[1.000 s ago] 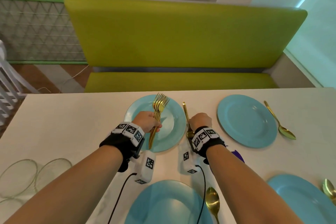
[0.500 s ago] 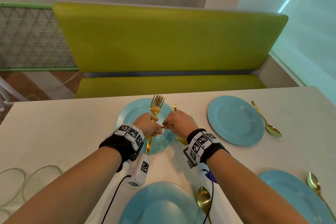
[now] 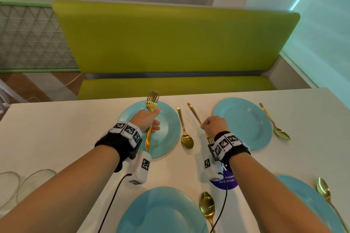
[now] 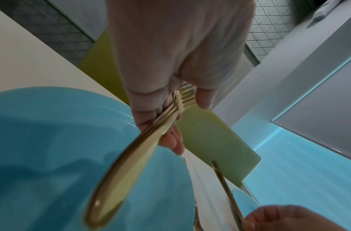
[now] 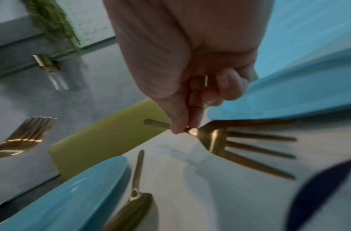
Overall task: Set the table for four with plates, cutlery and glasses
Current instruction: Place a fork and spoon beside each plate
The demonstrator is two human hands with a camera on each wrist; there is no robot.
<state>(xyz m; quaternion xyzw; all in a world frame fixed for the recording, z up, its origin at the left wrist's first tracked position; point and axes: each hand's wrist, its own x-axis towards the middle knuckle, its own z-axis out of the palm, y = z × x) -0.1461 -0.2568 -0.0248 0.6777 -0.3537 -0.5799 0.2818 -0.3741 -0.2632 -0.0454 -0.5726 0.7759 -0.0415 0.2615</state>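
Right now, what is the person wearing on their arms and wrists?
Both forearms are bare, with no sleeves. Each wrist has a black strap topped by a white band of black-and-white square markers. A white camera box with a marker hangs under each wrist, trailing a black cable.

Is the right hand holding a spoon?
No, the right hand pinches a single gold fork by its neck, with the tines pointing back toward the wrist above the table.
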